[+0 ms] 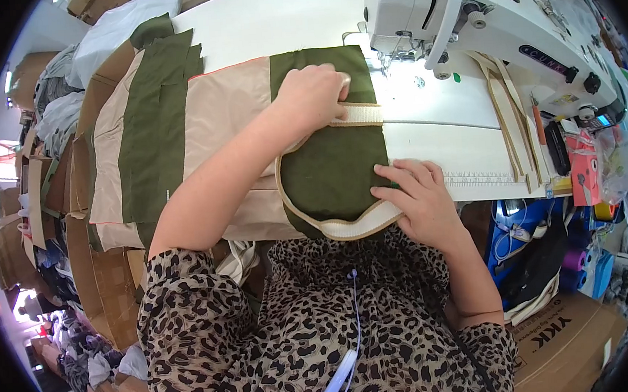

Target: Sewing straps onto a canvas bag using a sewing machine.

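Observation:
A cream webbing strap (pixel 356 227) with tan edges curves in a loop over a dark green fabric panel (pixel 334 169). One end of the strap lies flat across the panel, reaching its right edge. My left hand (pixel 312 98) is closed on the strap near that end, fingers curled. Lower down, my right hand (pixel 425 201) rests with fingers spread, partly on the green panel and over the strap's lower stretch, whose other end it hides. The panel is joined to beige fabric (pixel 223 100) on its left, with more green pieces beyond.
A white sewing machine (pixel 491 23) stands at the back right, its lamp lighting the needle area. Several loose straps (pixel 508 109) hang over the white table (pixel 427 148), near a printed ruler strip (pixel 477 179). Cardboard boxes (pixel 102 284) flank the table's left; another box (pixel 568 338) is lower right.

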Action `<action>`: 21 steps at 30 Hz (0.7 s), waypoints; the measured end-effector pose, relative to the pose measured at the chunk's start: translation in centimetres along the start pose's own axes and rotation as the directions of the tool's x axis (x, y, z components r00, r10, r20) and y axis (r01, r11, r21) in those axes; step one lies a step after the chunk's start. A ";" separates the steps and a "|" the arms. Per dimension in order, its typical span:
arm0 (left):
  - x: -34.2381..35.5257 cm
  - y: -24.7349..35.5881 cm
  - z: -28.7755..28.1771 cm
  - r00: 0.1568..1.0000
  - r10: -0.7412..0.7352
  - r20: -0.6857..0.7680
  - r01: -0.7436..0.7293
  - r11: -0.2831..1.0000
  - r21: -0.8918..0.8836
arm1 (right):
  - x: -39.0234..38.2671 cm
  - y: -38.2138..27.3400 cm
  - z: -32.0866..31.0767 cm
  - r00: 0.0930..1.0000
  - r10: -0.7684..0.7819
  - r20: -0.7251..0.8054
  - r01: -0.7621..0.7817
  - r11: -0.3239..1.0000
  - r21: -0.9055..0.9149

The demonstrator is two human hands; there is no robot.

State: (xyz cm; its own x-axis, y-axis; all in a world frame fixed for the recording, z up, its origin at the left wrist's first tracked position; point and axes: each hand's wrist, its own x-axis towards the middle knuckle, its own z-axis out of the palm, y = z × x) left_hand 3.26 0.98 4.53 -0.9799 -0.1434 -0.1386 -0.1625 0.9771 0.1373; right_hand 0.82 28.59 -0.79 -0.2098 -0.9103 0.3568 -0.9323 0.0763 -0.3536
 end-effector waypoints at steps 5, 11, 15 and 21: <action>-2.2 0.5 3.5 0.912 0.357 -0.201 -0.365 0.931 -0.001 | -0.1 -0.1 0.4 0.999 -0.006 0.045 0.008 1.000 -0.027; -4.9 1.4 5.0 0.942 0.219 -0.253 -0.243 0.968 -0.068 | -0.1 0.1 1.2 1.000 0.000 -0.029 -0.002 0.998 -0.064; -3.6 0.0 6.4 0.900 0.242 -0.362 -0.278 0.959 -0.051 | 1.0 -0.1 0.6 0.999 0.045 0.002 -0.045 0.999 0.020; 0.4 -2.5 5.7 0.881 0.343 -0.327 -0.376 0.926 -0.042 | 2.5 0.6 1.4 0.993 0.118 -0.027 -0.118 0.993 0.021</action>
State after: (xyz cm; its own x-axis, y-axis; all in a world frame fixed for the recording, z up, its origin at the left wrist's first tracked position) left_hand 3.98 -0.60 -1.47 -0.9565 0.1570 0.2457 0.2128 0.9519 0.2202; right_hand 0.12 25.81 -1.35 -0.3264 -0.8835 0.3359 -0.8947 0.1742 -0.4112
